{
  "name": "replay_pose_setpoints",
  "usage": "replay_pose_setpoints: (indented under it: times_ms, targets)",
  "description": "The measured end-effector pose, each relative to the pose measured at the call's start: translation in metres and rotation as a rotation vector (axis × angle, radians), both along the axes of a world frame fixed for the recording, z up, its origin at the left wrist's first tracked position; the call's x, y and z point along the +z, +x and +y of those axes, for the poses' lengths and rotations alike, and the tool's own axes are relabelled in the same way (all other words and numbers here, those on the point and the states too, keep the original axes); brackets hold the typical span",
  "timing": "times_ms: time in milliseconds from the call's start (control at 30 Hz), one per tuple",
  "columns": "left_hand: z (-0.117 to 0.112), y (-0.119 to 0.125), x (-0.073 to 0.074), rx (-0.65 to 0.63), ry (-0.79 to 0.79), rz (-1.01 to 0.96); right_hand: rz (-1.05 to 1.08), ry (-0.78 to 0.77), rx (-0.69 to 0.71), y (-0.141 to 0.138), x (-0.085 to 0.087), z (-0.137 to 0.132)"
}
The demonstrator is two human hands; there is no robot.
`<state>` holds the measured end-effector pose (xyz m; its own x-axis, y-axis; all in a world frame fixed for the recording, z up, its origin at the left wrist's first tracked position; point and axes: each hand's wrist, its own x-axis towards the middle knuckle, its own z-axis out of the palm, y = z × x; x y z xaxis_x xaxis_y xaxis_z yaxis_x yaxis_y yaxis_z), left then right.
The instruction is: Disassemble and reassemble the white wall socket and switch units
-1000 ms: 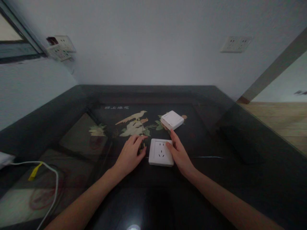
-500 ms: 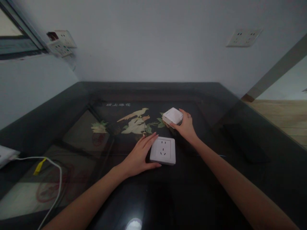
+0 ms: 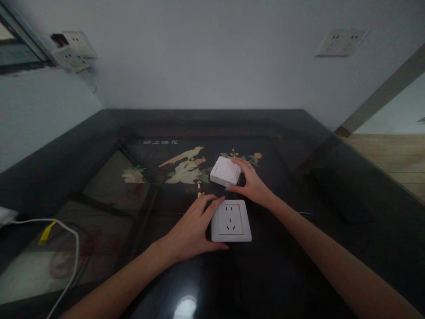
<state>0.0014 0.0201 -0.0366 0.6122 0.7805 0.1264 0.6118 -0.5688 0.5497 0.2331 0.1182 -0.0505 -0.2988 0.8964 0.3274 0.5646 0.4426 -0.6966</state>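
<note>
My left hand (image 3: pixel 195 228) grips a white wall socket (image 3: pixel 231 220) by its left side, fingers along the top edge and thumb at the bottom edge. The socket's face with its slots is turned up toward me. Just beyond it, my right hand (image 3: pixel 250 181) holds a white wall switch (image 3: pixel 226 171) from the right, fingers on its far edge and thumb at the near corner. The switch's rocker face points upward and its thick side shows. A narrow gap separates the two pieces.
Both hands are over a glossy black table (image 3: pixel 172 266) with a bird and flower picture (image 3: pixel 186 170). A white cable (image 3: pixel 78 248) with a yellow tag (image 3: pixel 46 232) lies at left. A dark flat object (image 3: pixel 341 195) rests at right. Sockets (image 3: pixel 341 43) are on the wall.
My right hand has brought the switch left and nearer, lower over the table. The socket in my left hand has shifted slightly right and toward me, and the camera view has moved a little.
</note>
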Motion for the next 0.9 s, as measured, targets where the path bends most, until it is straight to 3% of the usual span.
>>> replay_pose_setpoints:
  times_ms: [200, 267, 367, 500, 700, 900]
  targets:
    - [-0.011, 0.004, 0.006, -0.016, -0.03, 0.047, 0.077, -0.077, 0.033, 0.02, 0.029, -0.061]
    - [-0.013, 0.005, 0.008, -0.024, -0.037, 0.053, 0.031, -0.207, 0.183, 0.023, 0.036, -0.082]
    - [-0.015, 0.006, 0.009, -0.026, -0.025, 0.041, -0.132, -0.355, 0.3, 0.022, 0.04, -0.101]
    - [-0.015, 0.005, 0.004, -0.035, 0.035, 0.046, -0.249, -0.371, 0.327, 0.019, 0.039, -0.107]
    - [-0.014, 0.003, -0.002, -0.042, 0.096, 0.024, -0.324, -0.177, 0.373, 0.016, 0.034, -0.109]
    - [-0.014, 0.005, 0.001, -0.003, 0.032, 0.019, -0.222, -0.184, 0.312, 0.033, 0.04, -0.103]
